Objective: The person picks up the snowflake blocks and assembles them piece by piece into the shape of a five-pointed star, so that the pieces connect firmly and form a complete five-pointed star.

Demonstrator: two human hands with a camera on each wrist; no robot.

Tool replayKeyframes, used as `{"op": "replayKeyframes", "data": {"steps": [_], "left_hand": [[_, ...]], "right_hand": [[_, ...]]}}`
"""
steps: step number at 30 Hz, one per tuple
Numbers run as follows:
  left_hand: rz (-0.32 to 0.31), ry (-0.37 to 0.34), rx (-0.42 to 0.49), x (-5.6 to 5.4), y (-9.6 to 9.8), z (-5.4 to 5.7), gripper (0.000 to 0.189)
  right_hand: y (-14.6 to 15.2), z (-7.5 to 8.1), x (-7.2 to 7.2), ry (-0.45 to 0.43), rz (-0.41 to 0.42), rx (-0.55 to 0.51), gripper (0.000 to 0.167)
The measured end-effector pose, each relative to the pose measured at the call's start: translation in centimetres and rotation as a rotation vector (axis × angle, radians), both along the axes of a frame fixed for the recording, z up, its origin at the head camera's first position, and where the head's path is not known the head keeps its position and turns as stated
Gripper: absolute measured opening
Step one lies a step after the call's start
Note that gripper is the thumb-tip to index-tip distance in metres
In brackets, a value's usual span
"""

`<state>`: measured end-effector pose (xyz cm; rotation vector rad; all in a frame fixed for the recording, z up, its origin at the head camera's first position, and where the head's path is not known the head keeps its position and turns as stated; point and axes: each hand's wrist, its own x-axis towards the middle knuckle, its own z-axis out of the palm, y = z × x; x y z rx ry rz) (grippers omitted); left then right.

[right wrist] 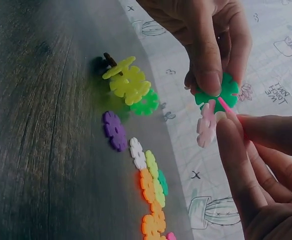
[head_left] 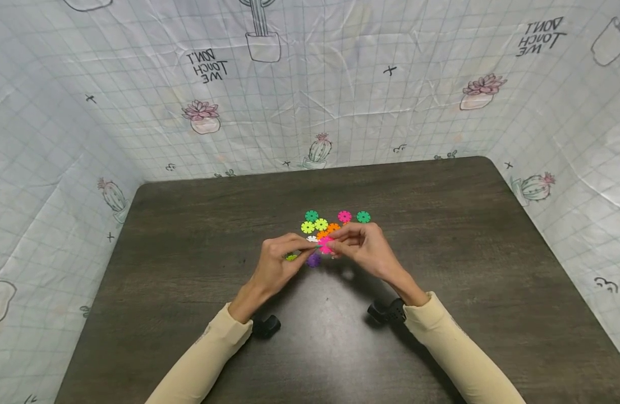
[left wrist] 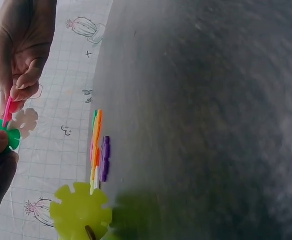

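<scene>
My left hand [head_left: 280,262] pinches a green notched flower disc [right wrist: 229,88] between thumb and fingers. In my right hand [head_left: 369,250], thumb and fingertips hold a bright pink notched disc [head_left: 325,244] by its rim. Its edge meets the edge of the green disc; how deep it sits in a slot I cannot tell. A pale pink disc [right wrist: 205,126] stands at an angle against the green one, seemingly joined to it. Both hands are close together above the table, over a group of loose discs.
On the dark table [head_left: 198,224] lie purple [head_left: 313,260], white [right wrist: 137,153], orange [right wrist: 147,185], yellow-green [head_left: 307,227], green [head_left: 363,216] and pink [head_left: 344,216] discs. Near the left hand, yellow discs [right wrist: 130,86] are joined with a brown piece [right wrist: 110,60]. Patterned cloth [head_left: 340,101] surrounds the table.
</scene>
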<state>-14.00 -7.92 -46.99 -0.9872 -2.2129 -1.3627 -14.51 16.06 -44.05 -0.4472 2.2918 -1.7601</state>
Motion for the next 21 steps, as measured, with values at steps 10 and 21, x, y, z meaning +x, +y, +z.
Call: {"op": "replayKeyframes", "data": {"steps": [10, 21], "left_hand": [[0.081, -0.117, 0.019, -0.8, -1.4, -0.2, 0.016], [0.263, -0.308, 0.062, -2.3, -4.9, -0.5, 0.023]], "right_hand": [[0.3, -0.2, -0.7, 0.013, -0.055, 0.069, 0.023], [2.3, -1.2, -1.8, 0.023, -0.115, 0.151, 0.028]]}}
